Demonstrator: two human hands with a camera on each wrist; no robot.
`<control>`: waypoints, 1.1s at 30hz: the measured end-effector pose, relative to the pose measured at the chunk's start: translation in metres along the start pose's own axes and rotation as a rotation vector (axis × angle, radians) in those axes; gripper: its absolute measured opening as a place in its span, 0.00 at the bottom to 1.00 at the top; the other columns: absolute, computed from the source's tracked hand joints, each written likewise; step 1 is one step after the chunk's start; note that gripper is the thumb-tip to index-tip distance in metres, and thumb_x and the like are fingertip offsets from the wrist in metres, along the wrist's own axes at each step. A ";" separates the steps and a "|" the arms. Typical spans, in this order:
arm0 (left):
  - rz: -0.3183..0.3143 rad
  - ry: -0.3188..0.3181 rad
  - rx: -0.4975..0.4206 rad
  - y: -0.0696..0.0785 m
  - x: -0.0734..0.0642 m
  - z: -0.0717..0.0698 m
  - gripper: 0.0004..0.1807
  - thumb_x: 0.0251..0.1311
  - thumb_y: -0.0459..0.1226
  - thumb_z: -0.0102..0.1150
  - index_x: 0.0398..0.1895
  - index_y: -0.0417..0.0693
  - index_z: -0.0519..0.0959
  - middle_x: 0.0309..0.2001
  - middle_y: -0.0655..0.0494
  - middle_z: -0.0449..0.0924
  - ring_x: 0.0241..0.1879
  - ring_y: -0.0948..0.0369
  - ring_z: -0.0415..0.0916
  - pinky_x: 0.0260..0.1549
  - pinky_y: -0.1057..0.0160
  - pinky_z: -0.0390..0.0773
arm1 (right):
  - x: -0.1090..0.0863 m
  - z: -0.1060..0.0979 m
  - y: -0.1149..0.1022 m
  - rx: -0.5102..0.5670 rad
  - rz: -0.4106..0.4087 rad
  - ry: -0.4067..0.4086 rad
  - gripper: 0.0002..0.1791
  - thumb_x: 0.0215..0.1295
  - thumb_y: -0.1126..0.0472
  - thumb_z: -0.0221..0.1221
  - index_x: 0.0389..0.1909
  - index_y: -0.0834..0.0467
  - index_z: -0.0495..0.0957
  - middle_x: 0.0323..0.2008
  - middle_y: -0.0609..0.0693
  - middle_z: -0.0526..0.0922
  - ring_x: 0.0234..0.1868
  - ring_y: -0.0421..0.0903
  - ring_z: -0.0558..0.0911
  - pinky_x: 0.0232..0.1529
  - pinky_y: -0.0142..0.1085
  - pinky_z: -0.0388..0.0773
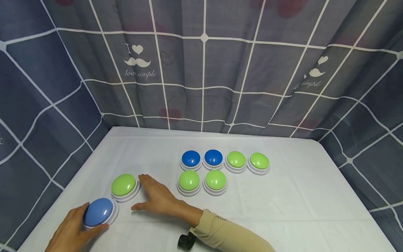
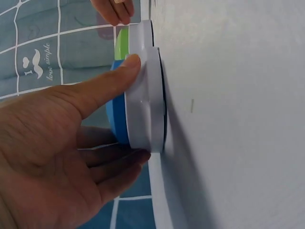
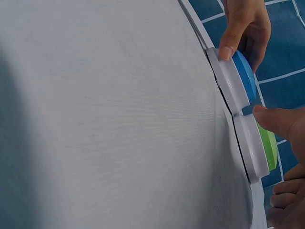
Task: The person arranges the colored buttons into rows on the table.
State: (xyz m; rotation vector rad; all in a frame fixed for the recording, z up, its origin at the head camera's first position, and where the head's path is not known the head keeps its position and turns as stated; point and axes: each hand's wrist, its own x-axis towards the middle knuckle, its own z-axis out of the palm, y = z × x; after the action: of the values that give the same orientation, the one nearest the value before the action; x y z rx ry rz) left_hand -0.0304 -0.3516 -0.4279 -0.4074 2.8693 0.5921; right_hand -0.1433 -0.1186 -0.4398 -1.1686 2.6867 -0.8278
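My left hand [image 1: 70, 227] grips a blue push button [image 1: 98, 212] with a white round base at the table's left front. In the left wrist view, the thumb lies on one side of the blue button's base [image 2: 140, 102] and the fingers on the other. A green push button [image 1: 124, 185] sits just behind it, the two bases close together. Beside that green button's right edge is my right hand [image 1: 160, 197], thumb and fingers spread and nothing held. Whether its fingertips touch the base, I cannot tell.
Further back, two blue buttons [image 1: 191, 159] and two green buttons [image 1: 236, 160] form a row. In front of the blue pair stand two more green buttons [image 1: 189, 181]. The white-covered table [image 1: 283, 206] is enclosed by a grey-blue checked curtain [image 1: 220, 70].
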 end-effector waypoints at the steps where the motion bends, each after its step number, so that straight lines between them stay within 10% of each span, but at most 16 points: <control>1: -0.006 -0.005 -0.006 -0.001 0.001 0.000 0.65 0.44 0.61 0.73 0.64 0.14 0.54 0.57 0.15 0.57 0.56 0.23 0.60 0.52 0.27 0.64 | -0.001 0.000 0.000 -0.001 -0.003 0.007 0.52 0.57 0.38 0.68 0.75 0.59 0.58 0.73 0.49 0.62 0.74 0.41 0.58 0.68 0.32 0.58; 21: 0.097 0.018 -0.003 -0.025 0.004 0.011 0.62 0.48 0.57 0.74 0.63 0.13 0.53 0.57 0.14 0.58 0.56 0.23 0.61 0.50 0.28 0.66 | -0.007 0.009 -0.019 -0.090 -0.293 0.022 0.36 0.67 0.43 0.62 0.72 0.52 0.66 0.70 0.42 0.68 0.70 0.31 0.62 0.64 0.23 0.58; 33: 0.110 0.050 0.014 -0.029 -0.001 0.007 0.57 0.50 0.57 0.72 0.61 0.14 0.59 0.52 0.18 0.66 0.53 0.26 0.66 0.48 0.30 0.70 | 0.000 0.016 -0.023 -0.049 -0.309 -0.055 0.29 0.67 0.46 0.63 0.67 0.50 0.73 0.63 0.38 0.75 0.63 0.24 0.67 0.60 0.18 0.59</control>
State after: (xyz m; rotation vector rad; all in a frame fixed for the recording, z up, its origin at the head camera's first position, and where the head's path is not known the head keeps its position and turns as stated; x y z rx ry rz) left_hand -0.0204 -0.3737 -0.4445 -0.2664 2.9570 0.5871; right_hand -0.1239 -0.1383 -0.4413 -1.6215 2.5323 -0.7551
